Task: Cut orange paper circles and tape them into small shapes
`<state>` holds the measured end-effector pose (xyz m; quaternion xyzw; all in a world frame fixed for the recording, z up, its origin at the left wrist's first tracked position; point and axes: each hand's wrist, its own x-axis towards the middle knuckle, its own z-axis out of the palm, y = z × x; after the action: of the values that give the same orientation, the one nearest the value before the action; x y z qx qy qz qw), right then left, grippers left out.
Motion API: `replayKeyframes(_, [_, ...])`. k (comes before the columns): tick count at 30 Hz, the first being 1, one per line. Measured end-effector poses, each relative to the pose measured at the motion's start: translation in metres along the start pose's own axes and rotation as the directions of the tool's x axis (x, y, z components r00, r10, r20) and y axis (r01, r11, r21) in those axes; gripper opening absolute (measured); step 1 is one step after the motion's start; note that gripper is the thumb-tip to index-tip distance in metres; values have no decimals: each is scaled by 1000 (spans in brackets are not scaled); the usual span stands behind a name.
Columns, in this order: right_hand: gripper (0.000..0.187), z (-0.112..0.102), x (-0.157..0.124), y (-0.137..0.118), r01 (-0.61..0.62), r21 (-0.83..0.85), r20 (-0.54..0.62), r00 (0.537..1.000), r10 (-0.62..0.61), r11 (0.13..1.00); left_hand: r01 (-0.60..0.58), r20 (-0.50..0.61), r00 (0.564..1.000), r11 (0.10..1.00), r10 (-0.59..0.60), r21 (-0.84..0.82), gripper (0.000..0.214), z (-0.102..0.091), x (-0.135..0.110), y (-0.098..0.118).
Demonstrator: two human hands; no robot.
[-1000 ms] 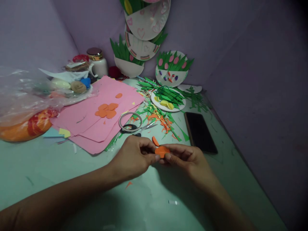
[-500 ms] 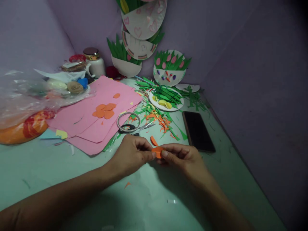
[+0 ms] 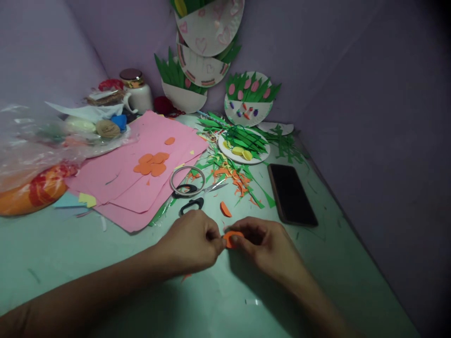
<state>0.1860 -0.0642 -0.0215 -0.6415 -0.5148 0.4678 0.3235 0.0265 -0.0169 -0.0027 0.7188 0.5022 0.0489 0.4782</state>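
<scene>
Taking the scissors (image 3: 215, 186) as landmark, both hands have drawn toward the wearer, so the near handle loop now shows clear of them. The orange paper oval (image 3: 229, 236) has come along, below and right of that loop. The right hand (image 3: 264, 241) pinches it between thumb and fingers; the left hand's (image 3: 192, 241) grip is pressed together on its left end. An orange half-oval (image 3: 226, 209) lies loose beside the scissors, leaving one piece being handled, seemingly at its edge.
</scene>
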Motion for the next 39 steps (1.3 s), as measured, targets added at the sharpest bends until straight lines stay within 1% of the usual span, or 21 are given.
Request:
replayKeyframes(2, [11, -2, 0, 4, 64, -199, -39, 997, -73, 978, -32, -48, 998, 992, 38, 122, 24, -7, 1, 0])
replayKeyframes(3, [11, -4, 0, 6, 85, -247, -56, 993, -102, 965, -41, -100, 993, 988, 56, 150, 25, -11, 2, -1])
replayKeyframes(5, [11, -7, 1, 9, 123, -258, -94, 984, -151, 958, -50, -232, 969, 983, 90, 174, 21, -19, 5, -2])
replayKeyframes(7, [14, -9, 4, 9, 145, -269, -161, 968, -193, 952, -37, -368, 923, 979, 111, 202, 18, -28, 8, -4])
replayKeyframes(9, [16, -10, 7, 4, 137, -339, -207, 954, -216, 931, -16, -481, 864, 964, 146, 265, 16, -37, 10, -6])
replayKeyframes(10, [17, -9, 9, 0, 122, -396, -214, 951, -221, 910, -3, -520, 837, 953, 168, 303, 15, -43, 10, -7])
replayKeyframes(12, [19, -5, 14, -9, 84, -529, -199, 955, -220, 844, 13, -551, 807, 928, 211, 373, 15, -53, 10, -8])
replayKeyframes(15, [18, 1, 21, -20, 58, -679, -145, 967, -211, 732, 39, -556, 802, 910, 218, 413, 16, -65, 7, -10])
replayKeyframes(16, [16, 2, 23, -21, 62, -700, -130, 969, -212, 712, 41, -558, 801, 909, 217, 414, 16, -67, 6, -10])
replayKeyframes(18, [16, 4, 25, -19, 71, -711, -130, 965, -230, 700, 29, -557, 800, 912, 224, 409, 17, -69, 4, -12])
replayKeyframes(21, [20, 5, 28, -12, 96, -695, -141, 954, -266, 713, -25, -518, 817, 913, 253, 407, 17, -66, 3, -16])
replayKeyframes(26, [17, 2, 30, -6, 135, -649, -143, 945, -295, 748, -133, -438, 850, 924, 292, 358, 15, -55, 5, -19])
replayKeyframes(30, [16, 0, 30, -5, 201, -626, -110, 934, -341, 753, -179, -378, 873, 923, 309, 341, 15, -47, 7, -18])
replayKeyframes(33, [17, -2, 26, -4, 252, -578, -73, 931, -357, 776, -237, -336, 874, 912, 351, 334, 16, -37, 8, -19])
replayKeyframes(37, [15, -7, 16, -2, 245, -528, -80, 939, -335, 813, -316, -270, 884, 912, 383, 261, 14, -21, 9, -21])
replayKeyframes(39, [15, -13, 11, -1, 255, -498, -23, 952, -306, 829, -353, -263, 868, 896, 421, 270, 15, -14, 10, -22])
